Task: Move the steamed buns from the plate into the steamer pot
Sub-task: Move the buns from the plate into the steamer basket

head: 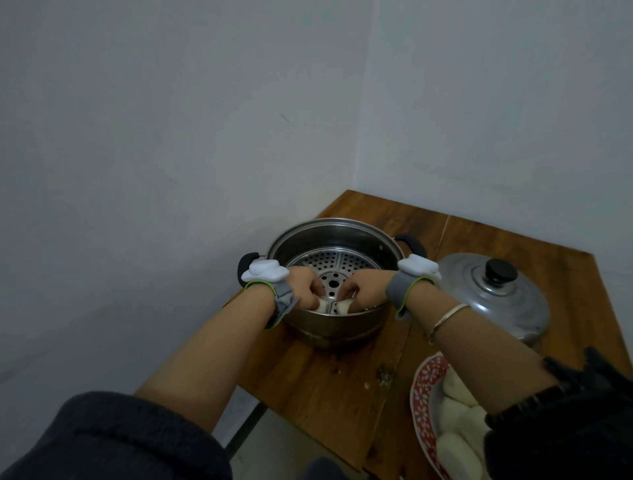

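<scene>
Two plain pale walls (171, 120) are seen meeting in a corner, and a brown wooden table (325, 394) is pushed into that corner. The tabletop is made of planks, with scuffed patches near its middle. A dark metal leg (245, 430) is visible under the near edge, above a light floor.

One stainless steel steamer pot (337, 236) is set on the table near the left wall, with two black side handles. Inside it, one perforated steamer tray (329, 262) is seated below the rim. One domed metal lid (496, 294) with a black knob is laid on the table just to the right of the pot.

One red-and-white patterned plate (423, 394) is found at the near right edge of the table, partly hidden by the right sleeve. White steamed buns (455, 407) are piled on it; at least four can be made out, though the full count cannot be told.

Both bare forearms are extended into the pot. The left hand (305, 287) is curled with fingers closed around one white bun (81, 0) (322, 305) at the near side of the tray. The right hand (363, 291) is likewise closed on a second bun (344, 306), just beside the first. Both buns are low against the tray; whether they touch it cannot be told.

A grey strap with a white device (265, 269) is worn on each wrist, two in all, and one thin bangle (445, 320) is worn on the right forearm.
</scene>
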The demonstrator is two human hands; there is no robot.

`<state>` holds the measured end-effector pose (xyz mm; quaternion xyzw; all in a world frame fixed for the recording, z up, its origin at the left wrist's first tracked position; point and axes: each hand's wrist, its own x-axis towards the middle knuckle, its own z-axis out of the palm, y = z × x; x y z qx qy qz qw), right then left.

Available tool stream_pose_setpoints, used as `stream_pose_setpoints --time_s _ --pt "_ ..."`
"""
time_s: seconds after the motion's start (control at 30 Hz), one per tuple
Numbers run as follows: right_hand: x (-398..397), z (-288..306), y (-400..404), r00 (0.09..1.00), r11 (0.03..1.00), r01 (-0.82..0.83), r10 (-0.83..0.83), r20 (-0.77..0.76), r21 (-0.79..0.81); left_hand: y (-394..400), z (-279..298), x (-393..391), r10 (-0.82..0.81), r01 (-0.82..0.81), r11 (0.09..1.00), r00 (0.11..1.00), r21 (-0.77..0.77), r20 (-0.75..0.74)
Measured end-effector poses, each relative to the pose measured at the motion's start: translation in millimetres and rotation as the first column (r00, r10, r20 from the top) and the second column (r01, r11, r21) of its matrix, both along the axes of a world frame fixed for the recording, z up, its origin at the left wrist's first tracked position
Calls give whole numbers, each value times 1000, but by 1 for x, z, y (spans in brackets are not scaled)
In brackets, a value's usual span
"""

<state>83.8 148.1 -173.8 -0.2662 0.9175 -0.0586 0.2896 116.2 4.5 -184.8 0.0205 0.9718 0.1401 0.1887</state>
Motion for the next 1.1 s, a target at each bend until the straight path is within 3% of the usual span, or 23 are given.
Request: stream_pose_setpoints --time_s 0.13,0.37,0.53,0.6,0.73,0.93,1.1 --pt "9 13 9 994 997 22 -30 -109 -69 4 5 7 27 -28 1000 998 -5 -64" --pt "47 43 78 916 956 72 -177 -361 -285 49 29 34 -69 62 998 959 -34 -275" --pt "85 33 141 896 932 160 -276 -348 -326 103 31 66 -181 219 975 879 37 -441" --pt "97 20 165 909 937 194 -283 -304 -292 123 21 82 -236 281 958 878 49 -417" --pt "116 -8 198 937 956 234 -270 -222 -177 152 -12 105 -345 363 931 911 46 -225" --pt "129 -41 216 937 957 291 -287 -199 -14 173 -52 118 -317 316 948 948 15 41" --pt "130 -51 216 926 945 324 -310 -216 34 180 -57 121 -329 331 941 943 -66 44"
